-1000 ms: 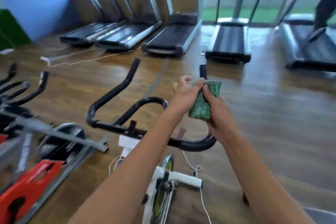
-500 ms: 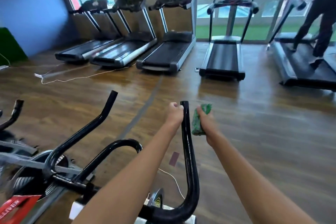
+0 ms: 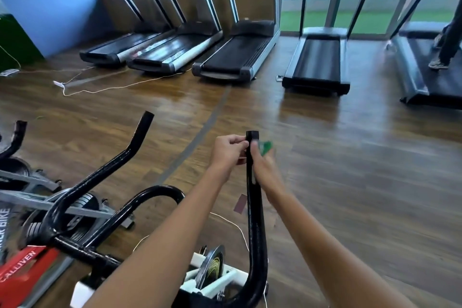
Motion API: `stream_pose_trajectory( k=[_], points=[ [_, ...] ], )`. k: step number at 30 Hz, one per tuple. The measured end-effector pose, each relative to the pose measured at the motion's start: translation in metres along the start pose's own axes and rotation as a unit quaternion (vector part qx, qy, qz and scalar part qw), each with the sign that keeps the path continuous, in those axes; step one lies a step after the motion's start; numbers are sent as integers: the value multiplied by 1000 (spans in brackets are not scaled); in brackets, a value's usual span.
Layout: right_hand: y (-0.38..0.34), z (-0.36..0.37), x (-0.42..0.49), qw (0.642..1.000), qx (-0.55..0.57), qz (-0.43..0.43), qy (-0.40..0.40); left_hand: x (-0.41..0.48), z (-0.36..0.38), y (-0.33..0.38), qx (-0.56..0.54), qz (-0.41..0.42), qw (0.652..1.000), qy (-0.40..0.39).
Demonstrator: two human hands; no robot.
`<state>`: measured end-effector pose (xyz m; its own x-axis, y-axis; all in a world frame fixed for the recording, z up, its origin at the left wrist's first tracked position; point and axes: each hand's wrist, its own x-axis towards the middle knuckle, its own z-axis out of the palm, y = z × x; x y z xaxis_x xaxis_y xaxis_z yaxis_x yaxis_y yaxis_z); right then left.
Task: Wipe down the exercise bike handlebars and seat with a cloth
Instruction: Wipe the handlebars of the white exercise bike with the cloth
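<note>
The white exercise bike's black handlebars (image 3: 255,227) fill the lower middle of the head view, the right bar rising toward its tip. My right hand (image 3: 263,166) holds a green cloth (image 3: 265,147) against the right side of that bar near the tip. My left hand (image 3: 228,151) sits on the bar's left side at the same height, fingers curled, fingertips touching it. The left bar (image 3: 130,151) and middle loop (image 3: 152,194) stand bare. The seat is out of view.
A red and grey bike (image 3: 22,267) stands close on the left. Several treadmills (image 3: 237,57) line the far wall; a person's legs (image 3: 447,40) are on the rightmost one. White cables (image 3: 105,87) lie on the wooden floor.
The camera has tilted down a little and the bike looks nearer. Both hands stay at the right bar's tip; the right hand with the cloth has closed in against the bar.
</note>
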<state>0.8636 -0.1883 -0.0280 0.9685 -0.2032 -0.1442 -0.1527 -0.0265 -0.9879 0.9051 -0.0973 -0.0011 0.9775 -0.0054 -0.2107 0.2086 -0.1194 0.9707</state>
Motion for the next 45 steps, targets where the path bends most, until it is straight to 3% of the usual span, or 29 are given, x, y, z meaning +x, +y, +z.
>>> stream_pose_trajectory(
  k=[5, 12, 18, 27, 34, 41, 45],
  points=[
    [-4, 8, 35, 998, -45, -25, 28, -2, -1, 3, 11, -4, 1000, -11],
    [50, -8, -33, 996, -61, 69, -5, 3, 1, 1, 4, -9, 1000, -8],
    [18, -3, 17, 1000, 5, -15, 25, -4, 5, 1, -2, -2, 1000, 8],
    [47, 0, -41, 998, -52, 15, 25, -4, 4, -2, -4, -9, 1000, 10],
    [-15, 8, 40, 995, -47, -77, 31, 0, 0, -1, 6, -12, 1000, -5],
    [53, -2, -41, 998, -32, 44, 24, 1, -1, 0, -4, -18, 999, -27],
    [8, 1, 4, 1000, 3, -7, 18, 4, -1, -1, 4, -14, 1000, -19]
  ],
)
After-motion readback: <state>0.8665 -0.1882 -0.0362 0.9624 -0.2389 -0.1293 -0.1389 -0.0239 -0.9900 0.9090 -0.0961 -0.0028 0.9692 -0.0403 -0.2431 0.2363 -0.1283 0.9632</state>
